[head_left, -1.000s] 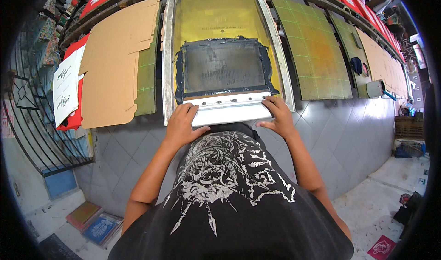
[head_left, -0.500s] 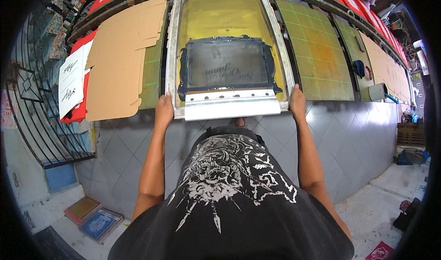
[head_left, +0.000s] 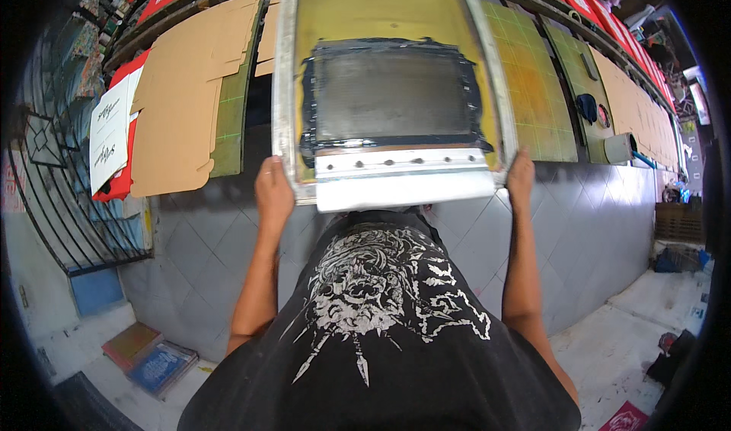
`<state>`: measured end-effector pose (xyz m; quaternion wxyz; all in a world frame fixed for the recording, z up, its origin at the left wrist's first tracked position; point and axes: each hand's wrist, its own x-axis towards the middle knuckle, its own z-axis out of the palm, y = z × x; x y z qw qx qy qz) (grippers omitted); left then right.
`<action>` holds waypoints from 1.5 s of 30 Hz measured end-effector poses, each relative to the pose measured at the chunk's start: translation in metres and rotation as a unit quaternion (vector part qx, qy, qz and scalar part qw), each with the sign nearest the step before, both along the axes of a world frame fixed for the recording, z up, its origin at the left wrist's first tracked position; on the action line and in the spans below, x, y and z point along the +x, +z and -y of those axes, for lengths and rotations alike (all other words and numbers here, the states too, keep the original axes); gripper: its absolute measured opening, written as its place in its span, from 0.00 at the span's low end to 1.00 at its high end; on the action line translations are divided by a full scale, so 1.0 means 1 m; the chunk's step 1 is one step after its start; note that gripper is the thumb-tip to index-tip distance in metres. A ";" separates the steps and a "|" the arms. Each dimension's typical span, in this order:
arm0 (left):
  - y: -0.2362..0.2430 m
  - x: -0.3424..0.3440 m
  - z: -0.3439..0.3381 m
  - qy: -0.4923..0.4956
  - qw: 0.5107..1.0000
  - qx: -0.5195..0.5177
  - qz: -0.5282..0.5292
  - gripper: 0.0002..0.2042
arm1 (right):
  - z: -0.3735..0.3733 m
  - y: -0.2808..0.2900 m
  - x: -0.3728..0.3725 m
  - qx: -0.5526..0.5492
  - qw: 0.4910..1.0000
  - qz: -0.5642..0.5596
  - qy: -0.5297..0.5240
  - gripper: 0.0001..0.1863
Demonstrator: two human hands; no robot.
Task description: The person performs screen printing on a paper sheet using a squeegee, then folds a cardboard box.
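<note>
Left fingers (head_left: 271,169), right fingers (head_left: 523,163) on frame (head_left: 283,88) edges; large cardboard (head_left: 179,100) apart

1. Head view: worn at head height, looks steeply down over the shirt (head_left: 381,378) and forward across the frame (head_left: 284,103).
2. Range: close; left hand (head_left: 273,191) and right hand (head_left: 521,178) lie mid-picture.
3. Field: wide fisheye, upright; floor (head_left: 601,347) shows at both lower sides.
</note>
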<state>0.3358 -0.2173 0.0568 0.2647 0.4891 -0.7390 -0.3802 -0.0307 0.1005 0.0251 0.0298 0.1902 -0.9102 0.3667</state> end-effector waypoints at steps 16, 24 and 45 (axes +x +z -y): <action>-0.037 -0.297 -0.178 -0.080 0.995 0.058 -0.015 0.18 | -0.252 -0.040 -0.272 -0.052 0.996 0.055 -0.042 0.36; -0.048 -0.338 -0.186 -0.055 0.997 0.041 0.024 0.18 | -0.243 -0.068 -0.321 -0.049 0.998 0.042 -0.024 0.33; -0.065 -0.367 -0.190 -0.017 0.999 0.021 0.020 0.17 | -0.216 -0.071 -0.350 0.002 1.000 -0.002 0.007 0.33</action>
